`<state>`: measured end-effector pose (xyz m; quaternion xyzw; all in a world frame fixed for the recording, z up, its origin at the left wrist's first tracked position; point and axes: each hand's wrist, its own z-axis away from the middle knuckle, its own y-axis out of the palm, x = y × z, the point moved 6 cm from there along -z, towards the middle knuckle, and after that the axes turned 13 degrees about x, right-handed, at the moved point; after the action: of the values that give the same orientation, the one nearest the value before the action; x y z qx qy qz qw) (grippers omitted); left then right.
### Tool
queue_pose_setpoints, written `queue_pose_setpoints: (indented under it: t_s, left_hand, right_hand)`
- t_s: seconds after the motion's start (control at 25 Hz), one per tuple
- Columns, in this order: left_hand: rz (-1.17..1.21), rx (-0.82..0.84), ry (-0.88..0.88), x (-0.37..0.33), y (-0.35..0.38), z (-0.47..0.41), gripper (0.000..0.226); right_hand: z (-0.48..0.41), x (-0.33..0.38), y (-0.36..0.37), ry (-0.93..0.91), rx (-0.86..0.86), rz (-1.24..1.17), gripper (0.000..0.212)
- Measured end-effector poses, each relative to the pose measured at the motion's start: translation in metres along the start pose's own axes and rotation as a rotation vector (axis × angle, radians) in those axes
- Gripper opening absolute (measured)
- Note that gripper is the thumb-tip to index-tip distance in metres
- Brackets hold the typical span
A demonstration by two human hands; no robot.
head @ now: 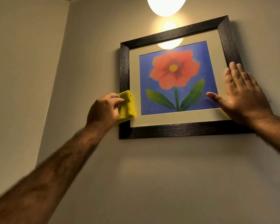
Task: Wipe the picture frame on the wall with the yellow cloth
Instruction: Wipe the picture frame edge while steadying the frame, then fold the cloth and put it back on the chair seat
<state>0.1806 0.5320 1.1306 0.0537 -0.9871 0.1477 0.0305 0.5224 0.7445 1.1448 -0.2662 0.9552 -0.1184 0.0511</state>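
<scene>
Both arms reach up and forward to the wall (168,167). The left hand (103,110) is curled around a folded yellow cloth (127,105), thumb and fingers pinching it, and presses it against the left side of the frame (181,129), near its lower left corner. The cloth covers part of the dark moulding and laps onto the pale mat just inside. The left forearm runs bare from the bottom left of the view up to the wrist.

The right hand (239,92) lies flat and spread, gripping nothing. Its palm is over the frame's right side near the lower right corner, the fingers point upward along the moulding, and the thumb stretches left across the mat onto the edge of the print. The right forearm enters from the right edge of the view.

One frame hangs on the wall, tilted slightly in this view, holding one print of a red flower with two green leaves on blue. There is one cloth. One round lamp (166,5) glows above the frame's top edge, and its glare shows on the glass.
</scene>
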Motion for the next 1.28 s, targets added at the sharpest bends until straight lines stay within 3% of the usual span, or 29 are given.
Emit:
queue_pose_setpoints:
  t_s: [0.12, 0.24, 0.44, 0.64, 0.8, 0.88, 0.96, 1.12, 1.28]
  left_hand:
    - [0.043, 0.046, -0.088, 0.009, -0.009, -0.024, 0.028]
    - [0.096, 0.139, -0.259, 0.031, -0.007, -0.037, 0.051]
    - [0.143, 0.126, -0.295, 0.039, -0.004, -0.031, 0.032]
    - [0.261, 0.098, -0.347, 0.046, -0.009, -0.013, 0.03]
    - [0.335, 0.099, -0.359, 0.053, -0.023, 0.012, 0.03]
    - [0.394, 0.102, -0.378, 0.058, -0.031, 0.027, 0.029]
    - [0.49, 0.117, -0.405, 0.064, -0.039, 0.046, 0.025]
    - [0.67, 0.17, -0.497, 0.086, -0.054, 0.095, 0.036]
    - [0.765, 0.212, -0.641, 0.125, -0.072, 0.162, 0.047]
  right_hand:
    - [0.0, 0.0, 0.0, -0.004, -0.003, -0.005, 0.106]
    - [0.001, -0.001, 0.002, -0.009, -0.026, -0.006, 0.106]
    - [0.001, -0.002, 0.0, -0.036, -0.059, -0.041, 0.102]
    - [0.002, 0.005, -0.009, -0.062, -0.089, 0.01, 0.099]
    - [0.023, 0.078, -0.026, -0.353, -0.089, 0.033, 0.095]
    - [0.043, 0.146, -0.036, -0.524, -0.047, -0.169, 0.086]
    - [0.064, 0.214, -0.041, -0.59, 0.121, -0.526, 0.076]
    - [0.094, 0.31, -0.015, -0.214, 0.607, -1.139, 0.074]
    - [0.139, 0.377, 0.024, 0.114, 0.966, -1.7, 0.037]
